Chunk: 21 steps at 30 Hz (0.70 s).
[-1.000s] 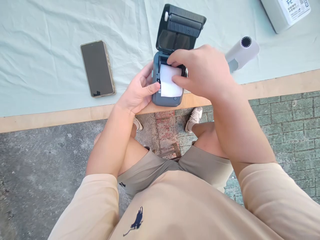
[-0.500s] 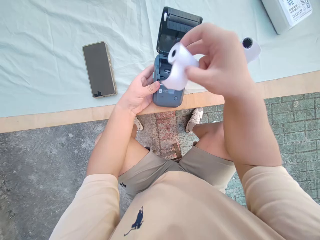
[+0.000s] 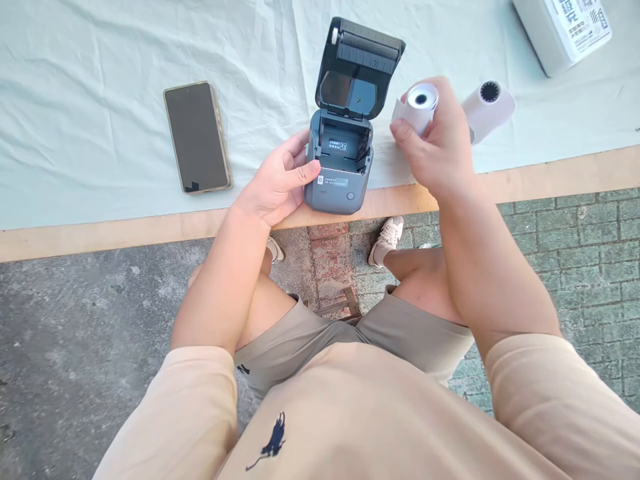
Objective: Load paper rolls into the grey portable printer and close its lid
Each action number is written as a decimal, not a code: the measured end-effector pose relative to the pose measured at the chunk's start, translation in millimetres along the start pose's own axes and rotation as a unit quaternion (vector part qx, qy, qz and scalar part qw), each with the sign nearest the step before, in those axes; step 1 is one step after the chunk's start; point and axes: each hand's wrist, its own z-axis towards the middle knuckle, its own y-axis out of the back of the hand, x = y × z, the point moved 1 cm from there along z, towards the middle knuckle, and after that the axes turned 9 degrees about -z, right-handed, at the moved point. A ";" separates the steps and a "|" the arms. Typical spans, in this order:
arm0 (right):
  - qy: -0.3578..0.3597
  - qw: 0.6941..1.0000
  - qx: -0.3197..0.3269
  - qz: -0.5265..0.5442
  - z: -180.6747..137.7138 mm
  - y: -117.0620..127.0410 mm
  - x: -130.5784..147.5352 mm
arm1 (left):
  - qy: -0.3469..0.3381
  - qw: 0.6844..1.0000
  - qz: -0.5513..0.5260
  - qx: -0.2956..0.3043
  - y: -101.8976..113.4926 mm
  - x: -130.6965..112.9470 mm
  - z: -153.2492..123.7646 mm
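A small grey label printer (image 3: pixel 340 180) stands at the table's near edge with its lid (image 3: pixel 359 67) swung up and its paper bay bare. My left hand (image 3: pixel 280 183) grips the printer's left side, thumb on its front corner. My right hand (image 3: pixel 437 147) is closed round a white paper roll (image 3: pixel 417 107), held just right of the printer and above the cloth. A second white roll (image 3: pixel 487 107) lies on the cloth right behind that hand.
A dark phone (image 3: pixel 197 137) lies face up on the pale green cloth (image 3: pixel 100 87) left of the printer. A white box (image 3: pixel 563 30) sits at the far right corner. The wooden table edge (image 3: pixel 100 233) runs across; below are my knees, shoes and paving.
My right hand lifted the paper roll out of the printer's bay and carried it to the right. The bay now shows bare. My left hand has stayed on the printer.
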 end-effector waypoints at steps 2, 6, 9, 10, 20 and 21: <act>0.048 0.996 -0.011 -0.071 -0.6 1.8 1.1 | 0.003 1.000 0.008 -0.003 -0.9 -0.8 -0.1; 0.037 0.979 -0.055 -0.191 1.2 -2.7 -3.2 | 0.002 1.000 0.015 -0.003 -1.6 -1.4 -0.6; 0.003 0.975 -0.042 -0.217 -0.2 -4.1 -2.6 | -0.001 1.000 0.002 0.000 -1.0 -0.9 -1.2; 0.018 0.976 -0.043 -0.213 -1.6 -1.4 -0.5 | -0.001 1.000 -0.001 -0.005 -0.6 -0.6 -1.2; -0.079 0.894 -0.271 -0.347 3.4 55.7 -21.7 | -0.003 1.000 -0.010 0.005 2.9 1.3 0.4; -0.117 0.902 -0.244 -0.337 4.0 55.5 -23.8 | -0.004 1.000 -0.015 0.013 4.0 1.8 0.8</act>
